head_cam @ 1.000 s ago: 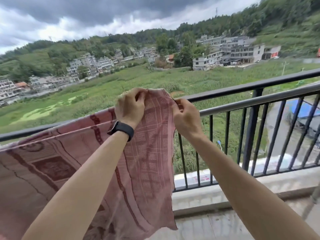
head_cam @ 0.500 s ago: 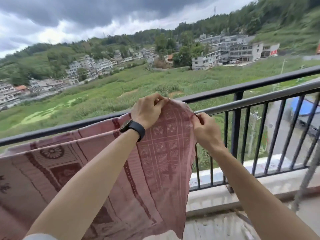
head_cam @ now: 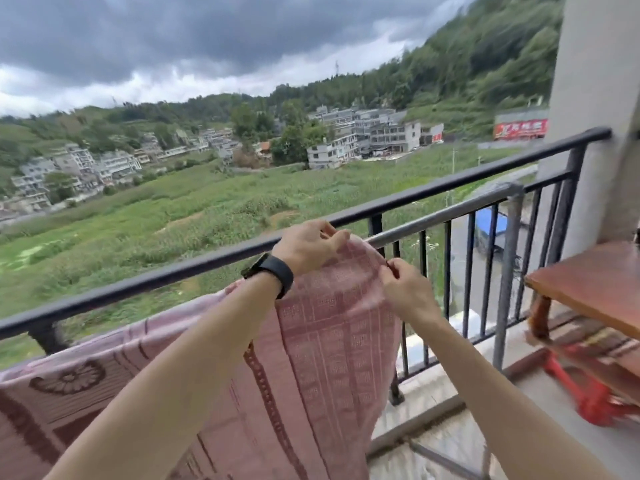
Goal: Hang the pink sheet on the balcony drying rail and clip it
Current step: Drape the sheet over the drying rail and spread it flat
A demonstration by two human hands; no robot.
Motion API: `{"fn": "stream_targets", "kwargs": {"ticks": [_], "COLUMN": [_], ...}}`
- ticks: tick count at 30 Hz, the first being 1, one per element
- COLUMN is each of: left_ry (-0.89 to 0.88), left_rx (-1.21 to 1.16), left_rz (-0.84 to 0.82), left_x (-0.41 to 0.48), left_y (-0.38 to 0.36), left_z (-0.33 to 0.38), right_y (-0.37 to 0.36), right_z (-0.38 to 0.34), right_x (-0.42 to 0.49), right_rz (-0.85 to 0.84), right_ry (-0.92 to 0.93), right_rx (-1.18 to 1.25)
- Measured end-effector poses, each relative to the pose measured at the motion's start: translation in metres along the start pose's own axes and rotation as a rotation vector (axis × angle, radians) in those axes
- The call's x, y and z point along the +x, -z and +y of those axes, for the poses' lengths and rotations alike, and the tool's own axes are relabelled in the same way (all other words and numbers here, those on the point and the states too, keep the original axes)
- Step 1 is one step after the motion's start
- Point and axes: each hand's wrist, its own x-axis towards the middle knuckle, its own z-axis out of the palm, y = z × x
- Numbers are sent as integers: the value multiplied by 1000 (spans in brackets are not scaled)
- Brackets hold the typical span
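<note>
Forearms, 2 of them and both bare, reach forward from the bottom edge toward the pink sheet (head_cam: pixel 329 341), which hangs draped over the drying rail (head_cam: pixel 446 216) and spreads away to the lower left. The left hand (head_cam: pixel 308 245), with a black watch (head_cam: pixel 272 271) on its wrist, sits on top of the sheet's right end at the rail, its fingers (head_cam: pixel 334 235) curled over and pinching the fabric at the fold. The right hand (head_cam: pixel 407 289) is just beside it and a little lower, thumb and fingers together on the sheet's right edge. Bare silver rail runs to the right of the hands as far as an upright post. Just behind it stands the black balcony railing (head_cam: pixel 173 271) with its vertical bars. At the right, a wooden table (head_cam: pixel 588 289) stands with a red stool (head_cam: pixel 588 403) low beneath it, beside a pale pillar (head_cam: pixel 595 98). Beyond lie green fields (head_cam: pixel 156 216), a cluster of grey-white buildings (head_cam: pixel 363 136), wooded hills (head_cam: pixel 485 57) and dark clouds (head_cam: pixel 207 36).
</note>
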Motion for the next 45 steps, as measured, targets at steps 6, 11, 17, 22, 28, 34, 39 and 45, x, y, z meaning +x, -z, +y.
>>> {"fn": "stream_targets", "kwargs": {"ticks": [6, 11, 17, 22, 28, 34, 39, 45], "left_ry": [-19, -136, -355, -399, -425, -230, -82, -40], "left_rx": [111, 74, -112, 93, 22, 19, 3, -75], "left_rz": [-114, 25, 330, 177, 288, 293, 456, 482], "left_x": [46, 67, 101, 136, 181, 216, 234, 258], "left_y": [-32, -30, -45, -91, -136, -182, -180, -199], "left_z": [17, 17, 73, 120, 198, 235, 241, 241], "right_y": [10, 16, 51, 103, 186, 261, 302, 311], "right_z": [29, 33, 35, 85, 112, 158, 166, 184], "right_x": [21, 40, 78, 102, 141, 185, 232, 300], "right_rz": [-36, -100, 376, 208, 335, 56, -98, -135], "right_ry": [33, 146, 266, 125, 228, 259, 355, 314], "right_rx": [72, 107, 268, 127, 140, 19, -46, 130]}}
